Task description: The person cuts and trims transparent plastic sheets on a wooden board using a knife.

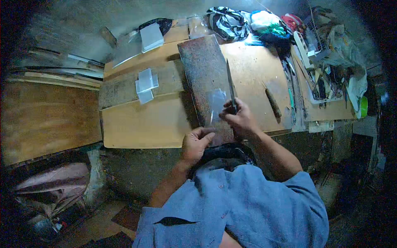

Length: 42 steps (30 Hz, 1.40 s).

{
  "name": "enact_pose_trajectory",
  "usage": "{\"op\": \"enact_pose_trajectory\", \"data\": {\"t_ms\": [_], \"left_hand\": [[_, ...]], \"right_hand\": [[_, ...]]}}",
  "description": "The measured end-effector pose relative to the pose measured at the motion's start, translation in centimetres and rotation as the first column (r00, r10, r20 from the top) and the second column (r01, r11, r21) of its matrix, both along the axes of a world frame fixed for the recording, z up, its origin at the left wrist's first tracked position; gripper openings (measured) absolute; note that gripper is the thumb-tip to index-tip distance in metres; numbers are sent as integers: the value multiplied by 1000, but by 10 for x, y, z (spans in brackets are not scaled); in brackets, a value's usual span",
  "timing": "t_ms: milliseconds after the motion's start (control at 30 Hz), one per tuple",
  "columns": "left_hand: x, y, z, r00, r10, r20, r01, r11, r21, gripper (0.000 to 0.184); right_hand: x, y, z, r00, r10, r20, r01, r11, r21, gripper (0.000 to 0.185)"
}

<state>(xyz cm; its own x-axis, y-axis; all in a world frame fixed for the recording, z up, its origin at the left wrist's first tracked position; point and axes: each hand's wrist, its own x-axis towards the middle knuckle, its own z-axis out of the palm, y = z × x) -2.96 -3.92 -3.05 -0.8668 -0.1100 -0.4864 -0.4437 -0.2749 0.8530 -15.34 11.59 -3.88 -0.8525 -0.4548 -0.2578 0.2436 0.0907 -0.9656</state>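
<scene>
A long dark board (pixel 202 66) lies lengthwise in front of me on the table. On its near half rests a piece of clear plastic sheet (pixel 217 98). My right hand (pixel 240 119) is closed around the lower end of a knife (pixel 230 80), its narrow dark blade pointing away from me along the board's right edge. At the board's near end, my left hand (pixel 196 143) has its thumb and fingers pinched together. Whatever is between those fingers, if anything, is too small to make out.
Left of the board lies a small stack of clear sheets (pixel 145 84); a larger white stack (pixel 151 37) is farther back. A wooden-handled tool (pixel 272 101) lies to the right. Bags (pixel 229 24) line the back, and a tool-filled tray (pixel 326 93) stands far right.
</scene>
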Motion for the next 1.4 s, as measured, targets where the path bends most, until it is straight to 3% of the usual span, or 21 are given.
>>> {"op": "enact_pose_trajectory", "data": {"t_ms": [33, 100, 133, 267, 400, 467, 633, 700, 867, 1033, 1233, 1267, 1400], "left_hand": [[-2, -1, -6, 1000, 1, 0, -1, 1000, 2, 15], [-4, -3, -17, 999, 33, 29, -31, 998, -61, 28], [-5, -3, -20, 999, 34, 29, -32, 998, -60, 28], [0, -6, -36, 992, 63, 112, -49, 991, -124, 32], [13, -9, -53, 990, 95, 102, -84, 991, -107, 35], [17, -11, -52, 988, 103, 118, -88, 989, -122, 35], [22, -13, -35, 970, 167, 175, -150, 983, -107, 32], [25, -14, -32, 959, 183, 215, -152, 976, -153, 31], [27, -13, -30, 974, 173, 148, -149, 976, -160, 33], [29, -8, -26, 975, 169, 143, -143, 974, -173, 31], [31, 2, -13, 945, 245, 216, -200, 957, -209, 30], [29, 5, -9, 940, 245, 239, -178, 946, -269, 31], [37, 9, -10, 926, 290, 242, -230, 941, -246, 32]], "right_hand": [[-9, -3, -7, 1000, 1, 0, -1, 1000, 2, 34], [-27, -9, -22, 987, -1, -162, 19, 993, 113, 32], [-35, -12, -46, 976, -32, -214, 43, 998, 47, 31], [-68, -21, -77, 950, 114, -290, -45, 971, 233, 32], [-83, -16, -89, 938, 152, -313, -82, 971, 226, 30], [-80, -11, -63, 864, 213, -456, 42, 872, 487, 32], [-96, 17, -71, 902, 37, -430, 188, 864, 468, 33], [-111, 32, -81, 955, -101, -279, 239, 820, 520, 32], [-152, 58, -74, 933, -119, -339, 306, 758, 577, 40], [-210, 45, -108, 906, -44, -421, 337, 678, 653, 42], [-248, 4, -107, 943, -16, -331, 266, 633, 727, 45], [-255, 0, -106, 963, 8, -271, 206, 626, 752, 50], [-259, -17, -90, 978, -39, -203, 186, 591, 785, 59]]}}
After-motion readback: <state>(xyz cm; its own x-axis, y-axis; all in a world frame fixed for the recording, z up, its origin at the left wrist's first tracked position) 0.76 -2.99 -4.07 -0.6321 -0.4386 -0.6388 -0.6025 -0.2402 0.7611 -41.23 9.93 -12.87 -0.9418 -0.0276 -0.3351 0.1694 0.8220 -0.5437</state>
